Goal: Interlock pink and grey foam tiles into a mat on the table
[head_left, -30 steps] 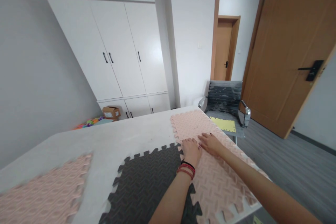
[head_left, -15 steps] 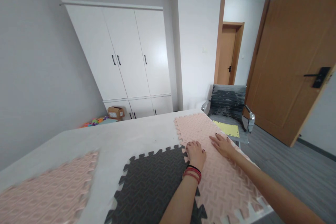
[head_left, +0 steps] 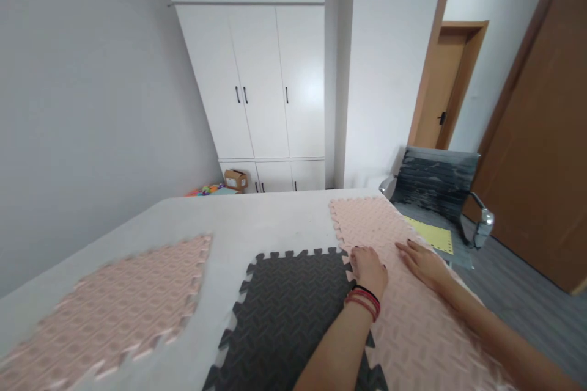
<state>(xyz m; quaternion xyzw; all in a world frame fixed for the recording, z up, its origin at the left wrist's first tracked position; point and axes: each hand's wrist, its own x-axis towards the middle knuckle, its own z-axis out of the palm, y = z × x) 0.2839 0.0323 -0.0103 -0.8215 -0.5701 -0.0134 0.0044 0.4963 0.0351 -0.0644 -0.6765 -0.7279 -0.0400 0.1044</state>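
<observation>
My left hand [head_left: 368, 269], with red and black bands on the wrist, presses down where the dark grey foam mat tile [head_left: 288, 311] meets the pink foam tiles; its fingers are curled under. My right hand [head_left: 422, 263] lies flat and open on the near pink tile [head_left: 422, 336], by the seam with the far pink tile [head_left: 367, 223]. The grey tile's toothed edge is locked into the pink one. A separate pink tile [head_left: 119, 305] lies loose on the left of the white table [head_left: 247, 220].
A grey office chair [head_left: 435, 186] with a yellow sheet [head_left: 431, 235] on its seat stands at the table's far right corner. Behind are a white wardrobe [head_left: 261, 79], a cardboard box [head_left: 236, 179], coloured toys on the floor and an open wooden door [head_left: 545, 134].
My head has turned left, so everything shifted right in view. My right hand slid away from my left hand along the pink tiles; the left hand stays at the seam.
</observation>
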